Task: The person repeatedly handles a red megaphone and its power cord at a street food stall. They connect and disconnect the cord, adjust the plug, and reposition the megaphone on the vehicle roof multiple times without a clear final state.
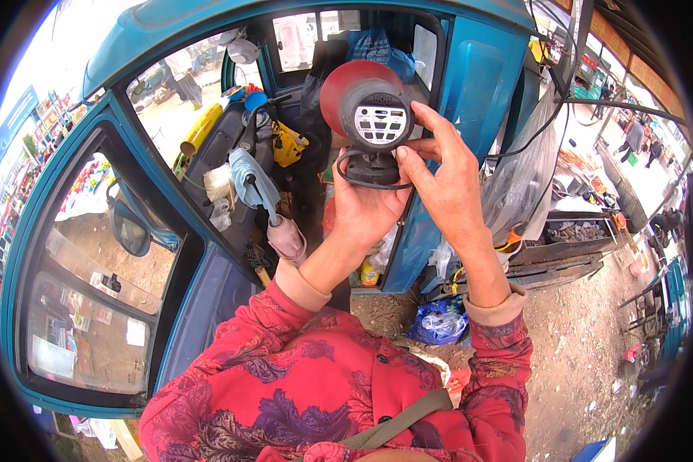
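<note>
A red and black horn loudspeaker [364,110] is held up in front of me in the doorway of a small blue vehicle. Its round white control panel [379,125], with several dark buttons and slots, faces me. My left hand [364,211] supports the black base [372,167] from below, palm up, with some of its fingers hidden behind. Along the right rim of the panel, my right hand [447,167] grips the housing with thumb and fingers. A black cable [349,173] loops around the base.
The open vehicle door [101,271] stands left. Inside are handlebars [260,110] with a blue cloth [251,179], a yellow cylinder [202,130] and a yellow bag [289,144]. Black wires [546,124] and plastic sheeting [520,173] hang right. A blue bag [439,320] lies on the ground.
</note>
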`<move>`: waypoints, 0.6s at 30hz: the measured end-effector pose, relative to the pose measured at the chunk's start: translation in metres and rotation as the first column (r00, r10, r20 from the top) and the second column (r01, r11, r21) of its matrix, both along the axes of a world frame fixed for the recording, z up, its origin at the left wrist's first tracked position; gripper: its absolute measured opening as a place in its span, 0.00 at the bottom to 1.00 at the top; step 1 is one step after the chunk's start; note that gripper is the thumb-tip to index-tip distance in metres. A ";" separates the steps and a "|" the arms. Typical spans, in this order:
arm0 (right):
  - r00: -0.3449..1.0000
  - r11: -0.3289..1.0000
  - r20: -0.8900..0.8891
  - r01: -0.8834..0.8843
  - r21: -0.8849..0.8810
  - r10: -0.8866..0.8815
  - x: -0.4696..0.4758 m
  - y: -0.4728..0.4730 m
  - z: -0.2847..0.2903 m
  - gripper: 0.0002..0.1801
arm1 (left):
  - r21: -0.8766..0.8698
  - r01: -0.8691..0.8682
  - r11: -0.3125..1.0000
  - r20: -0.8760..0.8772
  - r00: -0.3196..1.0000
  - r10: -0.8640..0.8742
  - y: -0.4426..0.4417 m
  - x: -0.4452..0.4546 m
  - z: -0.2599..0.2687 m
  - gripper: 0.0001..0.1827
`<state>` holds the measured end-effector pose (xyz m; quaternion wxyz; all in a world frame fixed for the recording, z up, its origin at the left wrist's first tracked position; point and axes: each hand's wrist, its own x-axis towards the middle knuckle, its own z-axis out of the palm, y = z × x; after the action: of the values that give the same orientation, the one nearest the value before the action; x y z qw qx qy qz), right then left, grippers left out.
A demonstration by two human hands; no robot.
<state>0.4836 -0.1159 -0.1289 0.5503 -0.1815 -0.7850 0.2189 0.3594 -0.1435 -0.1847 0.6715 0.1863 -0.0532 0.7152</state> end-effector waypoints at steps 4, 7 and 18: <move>1.000 1.000 -0.008 0.010 0.005 -0.010 -0.002 0.000 -0.001 0.29 | -0.020 -0.014 1.000 -0.002 1.000 0.014 -0.001 -0.001 0.001 0.26; 1.000 1.000 -0.010 0.010 0.000 -0.010 -0.003 -0.001 -0.001 0.29 | -0.003 0.003 1.000 0.005 1.000 -0.003 -0.002 -0.002 0.001 0.26; 0.999 0.997 -0.036 -0.017 -0.073 0.015 -0.006 -0.001 0.001 0.27 | 0.014 0.022 1.000 0.005 1.000 -0.022 0.003 -0.006 -0.004 0.26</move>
<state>0.4774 -0.1166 -0.1283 0.5553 -0.1915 -0.7680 0.2553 0.3531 -0.1407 -0.1884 0.6779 0.1885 -0.0618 0.7079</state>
